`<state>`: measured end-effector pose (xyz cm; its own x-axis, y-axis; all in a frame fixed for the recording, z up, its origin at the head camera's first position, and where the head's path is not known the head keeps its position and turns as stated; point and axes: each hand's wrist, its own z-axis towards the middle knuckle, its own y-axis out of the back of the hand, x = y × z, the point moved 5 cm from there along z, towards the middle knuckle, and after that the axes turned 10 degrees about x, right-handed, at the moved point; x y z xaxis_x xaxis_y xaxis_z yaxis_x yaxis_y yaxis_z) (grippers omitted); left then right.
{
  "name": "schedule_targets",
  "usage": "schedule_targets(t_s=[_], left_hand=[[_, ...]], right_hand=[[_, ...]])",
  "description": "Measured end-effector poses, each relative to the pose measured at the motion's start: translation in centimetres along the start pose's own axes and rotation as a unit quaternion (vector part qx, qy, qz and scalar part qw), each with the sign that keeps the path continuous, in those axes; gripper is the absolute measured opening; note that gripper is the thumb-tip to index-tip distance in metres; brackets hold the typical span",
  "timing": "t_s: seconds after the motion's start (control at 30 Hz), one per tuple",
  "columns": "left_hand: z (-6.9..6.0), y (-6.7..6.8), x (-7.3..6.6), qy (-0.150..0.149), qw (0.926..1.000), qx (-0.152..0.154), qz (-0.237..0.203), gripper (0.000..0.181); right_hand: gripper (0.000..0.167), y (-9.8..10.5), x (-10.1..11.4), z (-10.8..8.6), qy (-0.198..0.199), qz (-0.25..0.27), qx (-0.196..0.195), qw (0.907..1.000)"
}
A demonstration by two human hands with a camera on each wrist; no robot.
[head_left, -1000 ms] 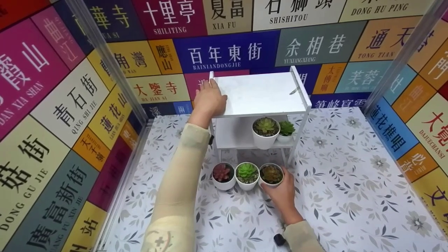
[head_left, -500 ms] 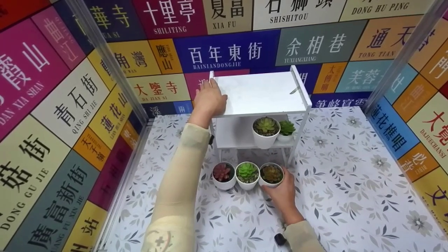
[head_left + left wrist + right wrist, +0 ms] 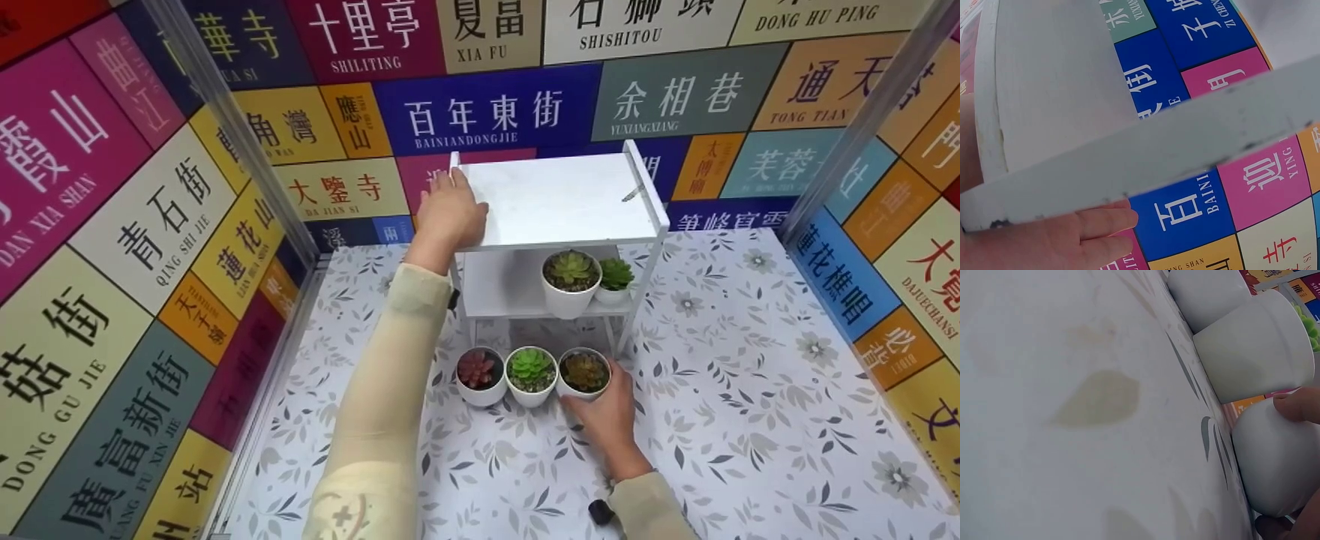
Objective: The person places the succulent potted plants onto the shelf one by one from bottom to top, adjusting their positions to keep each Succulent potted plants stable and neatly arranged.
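My left hand (image 3: 451, 214) holds the left side of a white two-tier shelf (image 3: 555, 199) at its top board. In the left wrist view, fingers (image 3: 1103, 225) lie along the outside of the side rail, with part of the hand on its other side. My right hand (image 3: 609, 412) grips a potted succulent (image 3: 585, 373) with brownish leaves, standing on the table at the right end of a row. Beside it stand a bright green potted succulent (image 3: 531, 375) and a dark red one (image 3: 480, 377). The right wrist view shows a thumb (image 3: 1297, 405) on the gripped pot's white wall.
On the shelf's lower board stand a larger potted succulent (image 3: 570, 285) and a small green one (image 3: 615, 279), at the right. A leaf-patterned cloth (image 3: 735, 405) covers the table. Walls of colourful sign panels (image 3: 480, 112) close off the back and sides.
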<state>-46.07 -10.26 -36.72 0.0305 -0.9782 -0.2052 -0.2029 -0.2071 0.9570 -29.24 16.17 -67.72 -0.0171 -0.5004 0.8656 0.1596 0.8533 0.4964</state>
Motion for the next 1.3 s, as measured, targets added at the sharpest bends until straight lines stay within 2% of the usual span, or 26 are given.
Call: schedule_targets(t_s=[0.43,0.73,1.03,1.3], left_hand=[[0.2,-0.1,0.0,-0.001,1.0000,-0.001,-0.001,0.084],[0.3,-0.1,0.1,0.000,1.0000,0.000,-0.002,0.084],[0.2,-0.1,-0.2,-0.002,1.0000,-0.006,-0.002,0.084],[0.0,0.0,0.0,0.004,0.9999,0.008,-0.005,0.084]], right_hand=[[0.101,0.8,1.2,0.1,0.002,-0.001,0.005,1.0000],[0.102,1.1,1.7,0.1,0.018,-0.001,-0.016,0.9997],[0.103,1.7,1.8,0.1,0.016,0.012,-0.015,0.9997],[0.107,2.1,2.3,-0.1,0.008,-0.001,-0.005,1.0000]])
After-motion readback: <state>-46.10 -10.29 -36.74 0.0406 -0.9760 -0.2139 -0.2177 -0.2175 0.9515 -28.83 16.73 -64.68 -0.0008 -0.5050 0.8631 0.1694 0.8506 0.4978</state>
